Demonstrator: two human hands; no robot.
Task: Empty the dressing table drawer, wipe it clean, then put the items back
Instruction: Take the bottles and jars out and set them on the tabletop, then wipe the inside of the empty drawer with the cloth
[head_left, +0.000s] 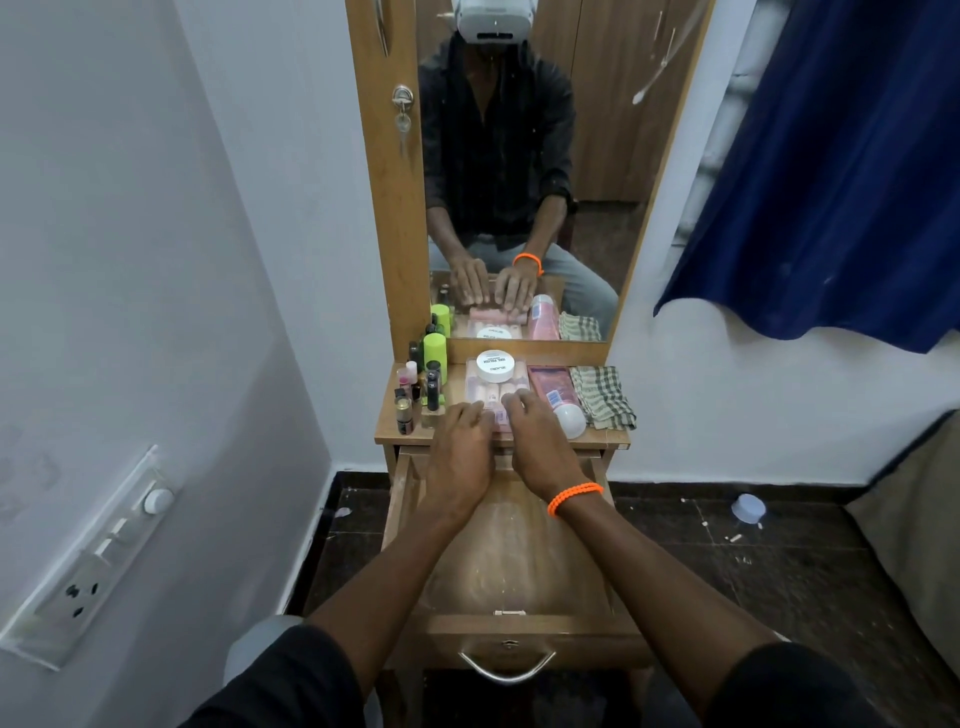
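The wooden drawer is pulled out toward me, and its bare dusty floor holds nothing. On the dressing table top lies a flat pink pack of rolls with a white round jar on it. My left hand and my right hand, with an orange bracelet at the wrist, both rest on the pack's near edge, fingers curled over it. A pink tube with a white cap lies to the right, then a folded checked cloth.
Several small bottles, among them a green one, stand at the table's left edge. A mirror rises behind. A switchboard is on the left wall, a blue curtain hangs right, and a white lid lies on the dark floor.
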